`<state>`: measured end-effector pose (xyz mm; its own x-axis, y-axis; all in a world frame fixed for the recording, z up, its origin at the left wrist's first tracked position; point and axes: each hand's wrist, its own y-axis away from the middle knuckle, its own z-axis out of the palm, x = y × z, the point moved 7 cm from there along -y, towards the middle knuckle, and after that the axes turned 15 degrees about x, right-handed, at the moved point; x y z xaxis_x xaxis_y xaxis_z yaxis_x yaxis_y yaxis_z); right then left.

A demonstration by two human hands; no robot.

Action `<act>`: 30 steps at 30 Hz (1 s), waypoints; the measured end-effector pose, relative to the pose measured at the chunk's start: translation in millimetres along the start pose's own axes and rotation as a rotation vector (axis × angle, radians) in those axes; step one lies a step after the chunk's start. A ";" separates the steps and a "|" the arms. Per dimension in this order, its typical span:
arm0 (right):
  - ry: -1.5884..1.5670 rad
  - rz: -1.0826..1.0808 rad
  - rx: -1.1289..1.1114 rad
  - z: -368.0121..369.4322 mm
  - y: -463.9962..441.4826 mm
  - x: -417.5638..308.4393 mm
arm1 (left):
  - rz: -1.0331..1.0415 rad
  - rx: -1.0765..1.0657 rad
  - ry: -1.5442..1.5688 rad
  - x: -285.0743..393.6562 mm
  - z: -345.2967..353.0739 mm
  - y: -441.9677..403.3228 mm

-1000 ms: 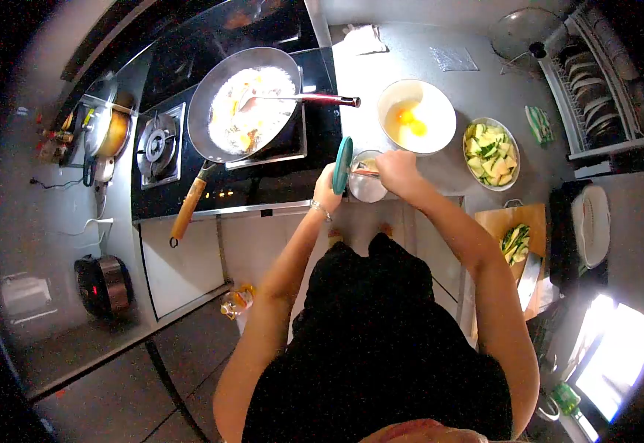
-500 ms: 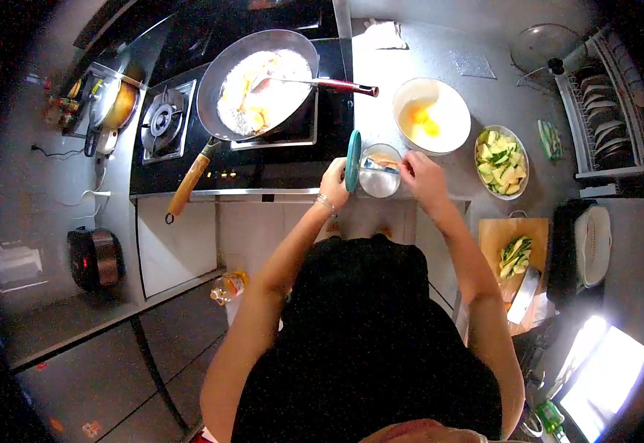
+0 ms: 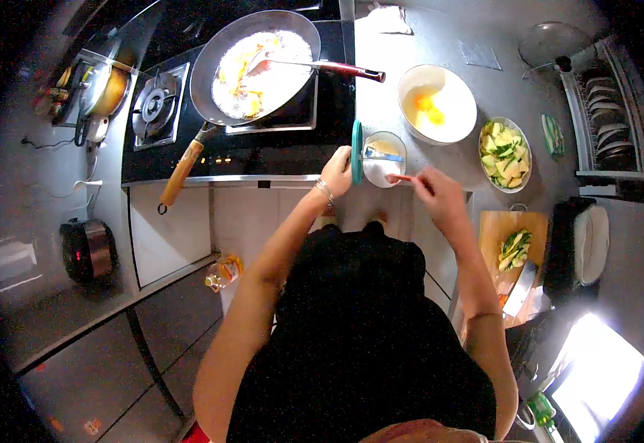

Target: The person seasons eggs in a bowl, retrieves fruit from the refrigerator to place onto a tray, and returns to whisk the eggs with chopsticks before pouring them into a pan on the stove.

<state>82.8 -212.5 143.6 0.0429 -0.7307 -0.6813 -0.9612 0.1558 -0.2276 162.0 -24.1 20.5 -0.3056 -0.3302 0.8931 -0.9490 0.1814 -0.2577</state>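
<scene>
My left hand (image 3: 338, 168) is closed on the teal lid (image 3: 357, 152) of a clear seasoning container, which it keeps upright at the container's left side. The round seasoning container (image 3: 385, 172) stands at the counter's front edge, with white grains in its near part and a divider across the middle. Pinched in my right hand (image 3: 440, 193) is a small reddish spoon (image 3: 403, 178), its bowl over the near part of the container. Behind stands a white bowl (image 3: 455, 118) with egg yolks in it. A frying pan (image 3: 202, 81) on the stove holds frying egg, with a red-handled spatula (image 3: 344, 70) resting in it.
An oval dish of sliced green squash (image 3: 505, 156) stands to the right. Below it, a cutting board (image 3: 491, 225) carries more slices and a knife (image 3: 519, 289). The pan's wooden handle (image 3: 183, 173) juts over the stove's front edge. An oil bottle (image 3: 224, 272) stands lower left.
My right hand has moved slightly right and down, drawing the small spoon from the container's middle to its near right rim. The left hand still holds the lid. The whole view has shifted slightly.
</scene>
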 end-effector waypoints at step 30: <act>0.096 -0.723 -0.033 25.7 9.8 -13.5 | -0.168 -0.037 0.004 -13.0 -0.7 6.3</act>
<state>79.8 -184.1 132.6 0.6476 -0.6984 -0.3047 -0.7096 -0.4070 -0.5752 160.0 -18.0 7.5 -0.1427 -0.3550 0.9239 -0.9833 0.1577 -0.0913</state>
